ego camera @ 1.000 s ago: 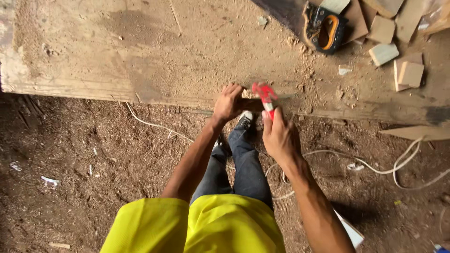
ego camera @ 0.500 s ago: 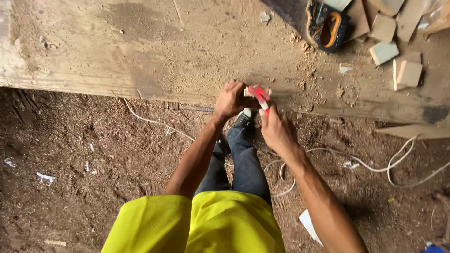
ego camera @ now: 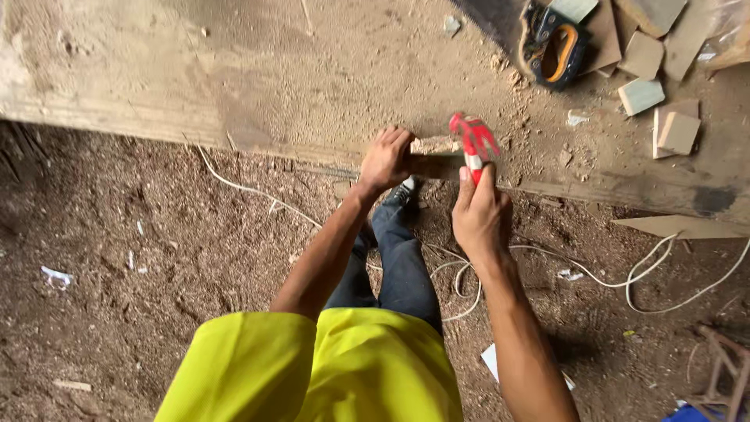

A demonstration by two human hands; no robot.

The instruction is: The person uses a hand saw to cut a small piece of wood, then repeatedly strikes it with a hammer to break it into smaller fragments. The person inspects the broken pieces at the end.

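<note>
My left hand [ego camera: 386, 159] presses a small wooden piece [ego camera: 434, 145] against the near edge of a big sawdust-covered workbench [ego camera: 258, 78]. Just to the right of it, my right hand [ego camera: 480, 212] grips a red and white hammer [ego camera: 472, 141] by its handle. The hammer head is up over the bench edge, right beside the wooden piece. What sits under the hammer head is hidden. My dark trousers and a shoe show below the hands, above a yellow shirt.
A black and orange power tool [ego camera: 553, 44] lies at the bench's far right, next to several small wood blocks [ego camera: 676, 131]. A white cable [ego camera: 594, 275] snakes over the sawdust-strewn dirt floor. A wood offcut [ego camera: 678, 227] lies under the bench edge at right.
The hammer has tilted from pointing left to standing more upright over the bench edge. My left hand stays on the wooden piece. The camera view has shifted slightly.
</note>
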